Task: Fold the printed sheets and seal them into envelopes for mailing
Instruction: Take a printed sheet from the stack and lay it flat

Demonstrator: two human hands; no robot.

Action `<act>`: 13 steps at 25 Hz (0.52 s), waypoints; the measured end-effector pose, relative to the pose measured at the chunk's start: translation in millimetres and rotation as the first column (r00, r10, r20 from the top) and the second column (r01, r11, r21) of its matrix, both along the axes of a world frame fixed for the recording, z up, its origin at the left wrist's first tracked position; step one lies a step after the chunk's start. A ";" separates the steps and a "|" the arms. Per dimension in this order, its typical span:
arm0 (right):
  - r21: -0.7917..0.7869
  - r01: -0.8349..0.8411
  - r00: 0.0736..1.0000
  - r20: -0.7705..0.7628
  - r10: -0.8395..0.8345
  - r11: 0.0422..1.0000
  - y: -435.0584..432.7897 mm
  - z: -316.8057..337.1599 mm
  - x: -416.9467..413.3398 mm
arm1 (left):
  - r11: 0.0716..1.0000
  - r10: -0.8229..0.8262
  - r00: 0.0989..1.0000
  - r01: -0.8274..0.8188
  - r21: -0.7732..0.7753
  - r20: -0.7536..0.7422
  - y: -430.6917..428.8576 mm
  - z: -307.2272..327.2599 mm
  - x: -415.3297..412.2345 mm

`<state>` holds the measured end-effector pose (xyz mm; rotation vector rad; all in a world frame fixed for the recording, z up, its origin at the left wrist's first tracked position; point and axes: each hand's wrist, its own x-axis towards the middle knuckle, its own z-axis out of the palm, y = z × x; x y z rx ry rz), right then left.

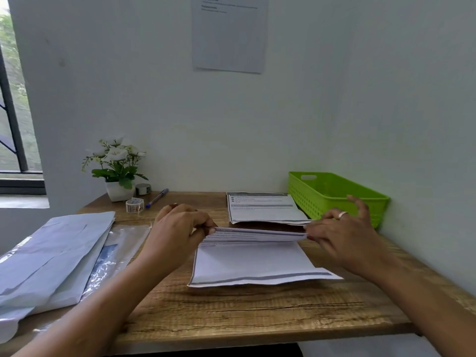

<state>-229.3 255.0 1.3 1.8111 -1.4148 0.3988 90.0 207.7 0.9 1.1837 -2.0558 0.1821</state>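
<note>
Where the envelopes [56,248] lie: 9 o'clock on the desk [231,313], piled over clear plastic.
Tape roll [134,205], pen [157,197]: 11 o'clock, near the plant pot [119,191].
Left hand [180,228]: we pinch the sheet [257,261] by its far-left corner, raised.
Sheet: desk centre, near half flat, far edge lifted.
Spare sheets [265,210]: 12 o'clock, flat.
Right hand [342,238]: we pinch the far-right corner, other fingers spread.
Basket [340,191]: 2 o'clock, just beside the spare sheets.

We take the potted white flowers [116,153] at the back left of the wooden desk [231,313] as our mark. Just right of them lies a blue pen [157,198]. Far right, by the side wall, sits a green basket [304,199]. Above hangs a wall notice [229,34], and left of them is a window [13,124].
</note>
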 end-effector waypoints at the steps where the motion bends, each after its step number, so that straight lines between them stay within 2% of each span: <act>1: 0.011 0.015 1.000 0.019 -0.015 1.000 0.9 2.3 -5.5 | 1.000 0.000 1.000 0.000 -0.012 0.012 -1.0 1.8 2.3; 2: 0.038 0.035 0.997 0.064 -0.037 0.999 2.8 5.7 -9.6 | 1.000 0.005 1.000 -0.004 -0.029 0.027 -2.6 3.2 5.7; 4: 0.159 0.052 0.959 0.266 -0.093 0.986 7.4 16.7 -14.2 | 0.998 0.007 0.997 -0.002 -0.058 0.072 -1.9 5.0 12.4; 6: 0.205 -0.040 0.891 0.450 -0.058 0.978 7.9 24.5 -9.5 | 0.995 -0.014 0.988 0.029 -0.097 0.155 4.7 3.1 13.7; 7: 0.203 -0.119 0.876 0.481 0.006 0.972 7.5 27.7 1.5 | 0.992 -0.023 0.981 0.047 -0.121 0.192 9.3 2.0 12.6; 9: 0.284 -0.285 0.877 0.462 0.130 0.916 7.2 30.1 33.9 | 0.986 -0.048 0.974 0.081 -0.143 0.221 17.4 0.0 9.2; 10: 0.352 -0.312 0.902 0.401 0.159 0.882 7.0 28.4 52.1 | 0.986 -0.056 0.973 0.089 -0.143 0.224 19.1 -0.6 8.1; 11: 0.415 -0.286 0.937 0.311 0.161 0.863 5.4 23.4 67.9 | 0.986 -0.067 0.972 0.099 -0.133 0.225 20.6 -0.5 7.7; 13: 0.435 -0.272 0.960 0.184 0.211 0.858 -2.5 10.6 88.0 | 0.985 -0.091 0.970 0.121 -0.122 0.227 23.0 -0.2 9.7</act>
